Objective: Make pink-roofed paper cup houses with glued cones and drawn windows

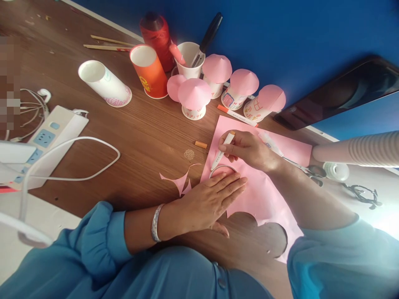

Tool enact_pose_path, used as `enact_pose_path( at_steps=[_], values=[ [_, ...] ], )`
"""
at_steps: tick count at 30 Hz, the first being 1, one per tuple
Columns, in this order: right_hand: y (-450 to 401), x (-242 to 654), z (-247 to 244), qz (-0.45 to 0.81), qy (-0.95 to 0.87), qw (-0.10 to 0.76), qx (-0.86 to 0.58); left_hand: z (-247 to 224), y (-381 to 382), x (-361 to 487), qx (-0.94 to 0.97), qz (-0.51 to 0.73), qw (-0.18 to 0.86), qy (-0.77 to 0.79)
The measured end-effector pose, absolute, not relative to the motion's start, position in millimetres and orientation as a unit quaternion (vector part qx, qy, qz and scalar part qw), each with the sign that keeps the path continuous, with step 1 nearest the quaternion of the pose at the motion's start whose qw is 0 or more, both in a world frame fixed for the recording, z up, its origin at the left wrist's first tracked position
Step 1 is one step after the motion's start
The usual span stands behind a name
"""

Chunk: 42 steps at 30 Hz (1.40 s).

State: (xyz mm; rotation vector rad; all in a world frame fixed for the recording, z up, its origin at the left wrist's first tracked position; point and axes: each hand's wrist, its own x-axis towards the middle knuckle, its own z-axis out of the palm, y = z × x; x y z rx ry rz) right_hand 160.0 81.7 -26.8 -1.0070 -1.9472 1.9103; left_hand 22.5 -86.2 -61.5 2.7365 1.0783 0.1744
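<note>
Pink paper point(249, 191) with curved cut-outs along its lower edge lies on the brown table. My right hand point(241, 149) holds a white marker point(223, 151), its tip down on the paper beside a curved rim point(222, 167). My left hand point(215, 199) lies flat over that round thing, fingers stretched together, hiding most of it. An orange-brown cap point(200, 144) rests left of the paper. Pink scraps point(179, 182) lie near my left wrist.
Behind the paper stand several small cups with pink cone tops point(195, 94), an orange cup point(149, 72) and a white cup point(104, 83). Scissors point(311, 171) lie right, under my forearm. A power strip point(46, 143) with a looping white cable is at the left.
</note>
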Motion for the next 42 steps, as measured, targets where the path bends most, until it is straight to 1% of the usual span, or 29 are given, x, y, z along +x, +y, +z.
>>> enact_pose_path(
  at_steps=[9,13,23,30,42],
  values=[
    [91,156,-33,0.63,-0.704,0.051,-0.324,-62,-86,23,0.926,0.048,0.098,0.361],
    [93,156,-31,0.631,-0.711,0.047,-0.308,-63,-86,23,0.925,0.057,0.1,0.362],
    [94,169,-28,0.647,-0.687,0.099,-0.317,-64,-87,23,0.924,0.068,0.1,0.364],
    [88,188,-32,0.638,-0.667,0.148,-0.355,-67,-87,22,0.924,0.073,0.092,0.363],
    [59,228,-30,0.597,-0.627,0.248,-0.435,-68,-83,22,0.924,0.082,0.118,0.354]
  ],
)
